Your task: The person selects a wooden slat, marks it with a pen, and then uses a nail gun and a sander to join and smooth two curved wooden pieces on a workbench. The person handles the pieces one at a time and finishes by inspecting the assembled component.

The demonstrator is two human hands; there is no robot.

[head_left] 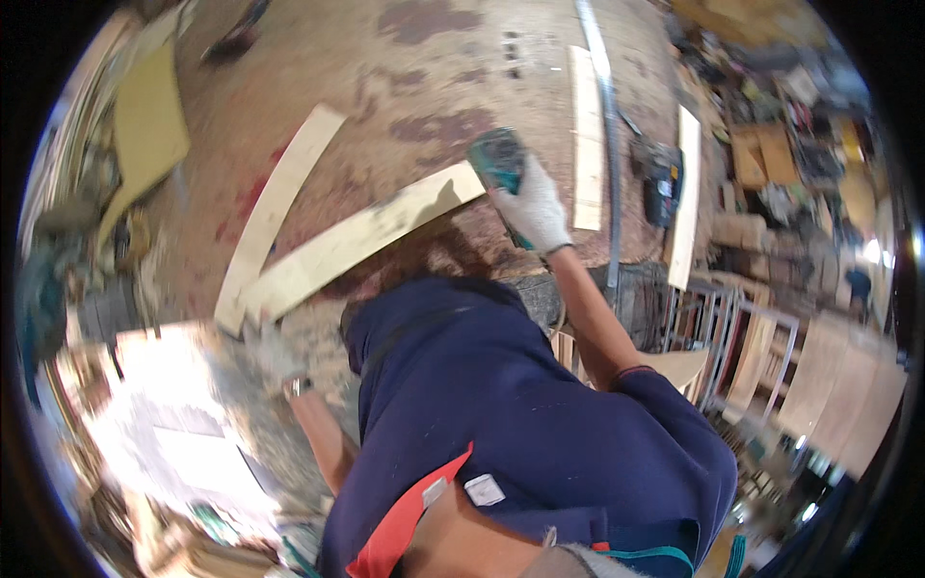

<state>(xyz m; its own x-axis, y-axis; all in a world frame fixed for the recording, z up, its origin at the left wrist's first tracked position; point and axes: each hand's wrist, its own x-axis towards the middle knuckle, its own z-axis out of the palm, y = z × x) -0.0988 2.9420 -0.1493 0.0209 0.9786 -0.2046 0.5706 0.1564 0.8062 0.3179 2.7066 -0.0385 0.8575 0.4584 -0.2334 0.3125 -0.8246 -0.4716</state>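
My right hand (536,208), in a white work glove, is closed around a teal and dark handheld power tool (496,159). That tool is at the right end of a pale wooden board (371,236), which lies slantwise on the worn workbench (385,116). My left hand (275,354), also gloved, is low at the board's left end, by the bench's near edge. Motion blur smears its fingers, so neither its grip nor contact with the wood can be made out. A second pale board (284,202) meets the first at that left end, forming a V.
Right of the tool lie another pale board (586,140), a long metal strip (607,116), a dark power tool (661,188) and a further board (684,197). A yellowish panel (149,125) stands at the left. Cluttered shelves and boxes (761,154) line the right side.
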